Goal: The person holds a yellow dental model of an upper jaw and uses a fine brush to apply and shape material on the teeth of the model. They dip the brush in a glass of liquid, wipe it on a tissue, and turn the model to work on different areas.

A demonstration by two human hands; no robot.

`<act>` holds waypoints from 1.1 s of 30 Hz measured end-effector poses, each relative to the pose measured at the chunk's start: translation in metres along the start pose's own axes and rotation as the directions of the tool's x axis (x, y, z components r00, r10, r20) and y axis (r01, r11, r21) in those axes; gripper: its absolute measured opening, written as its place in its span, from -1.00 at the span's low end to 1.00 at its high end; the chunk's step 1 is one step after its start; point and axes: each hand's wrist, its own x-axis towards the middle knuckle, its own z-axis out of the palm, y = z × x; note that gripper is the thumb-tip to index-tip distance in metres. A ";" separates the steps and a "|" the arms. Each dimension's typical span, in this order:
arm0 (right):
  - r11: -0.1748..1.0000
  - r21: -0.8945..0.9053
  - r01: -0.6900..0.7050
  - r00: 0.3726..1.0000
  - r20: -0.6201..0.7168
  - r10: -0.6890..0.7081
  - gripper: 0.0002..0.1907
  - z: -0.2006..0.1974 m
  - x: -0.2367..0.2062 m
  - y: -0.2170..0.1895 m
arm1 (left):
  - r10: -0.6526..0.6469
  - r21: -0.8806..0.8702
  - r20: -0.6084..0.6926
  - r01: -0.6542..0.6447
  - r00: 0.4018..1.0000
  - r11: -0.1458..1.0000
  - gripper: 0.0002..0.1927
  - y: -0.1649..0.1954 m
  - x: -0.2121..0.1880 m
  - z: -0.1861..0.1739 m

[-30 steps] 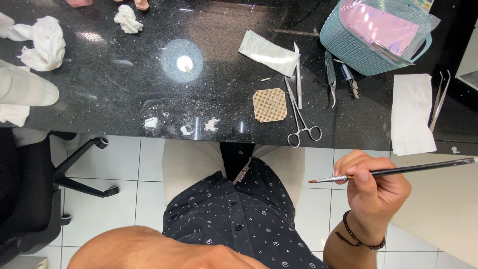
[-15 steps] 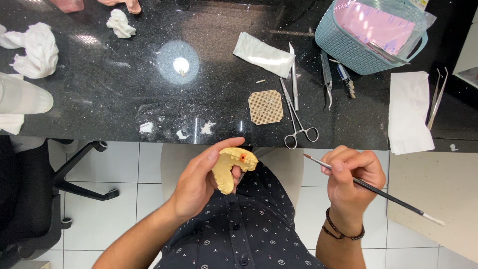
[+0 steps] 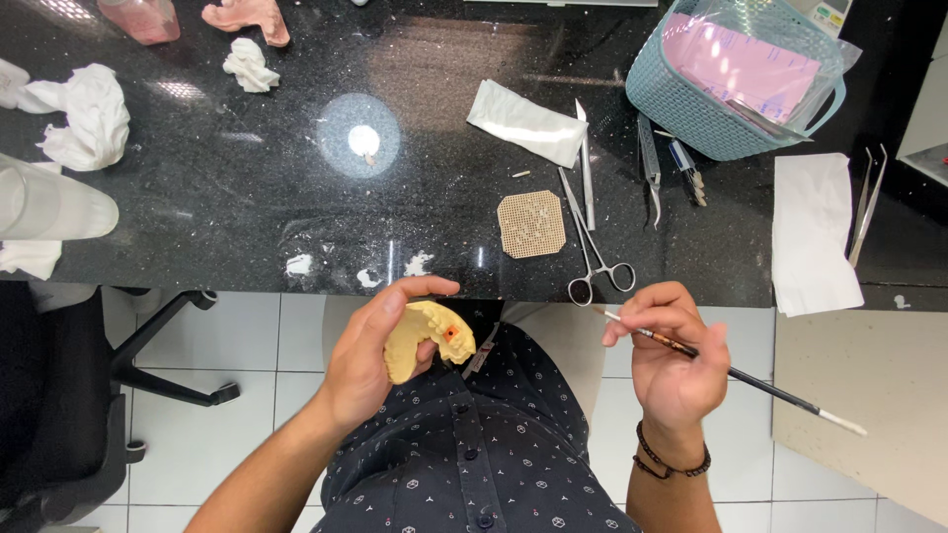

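A: Since half a second ago the left hand (image 3: 370,355) has settled a little lower over the lap with the yellow dental cast (image 3: 427,339), and the right hand (image 3: 674,355) has tilted the thin brush (image 3: 731,372) so its tip now aims toward the cast rather than off to the side

B: How is each one held?

A: Left fingers curled round the back of the cast, thumb over the top, so it's closed on it. There's a small orange spot on the front end. The right pinches the brush near its tip end like a pen, the long handle trailing out to the right

B: Risks?

A: The cast hangs over the lap and the white tiled floor (image 3: 237,395), clear of the black counter (image 3: 444,118). If the grip loosens while the brush pushes on it, I'd judge it could drop and chip. The brush is held close to the tip, so a small wrist wobble could smear that orange spot. The scissors-like clamp (image 3: 592,252) at the counter's edge sits just above the right hand and could be knocked off
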 end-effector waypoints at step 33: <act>0.902 -0.420 0.099 0.972 0.235 0.003 -0.62 0.030 -0.069 0.005 | -0.070 -0.448 0.529 0.348 0.846 0.824 -0.30 -0.022 -0.042 0.040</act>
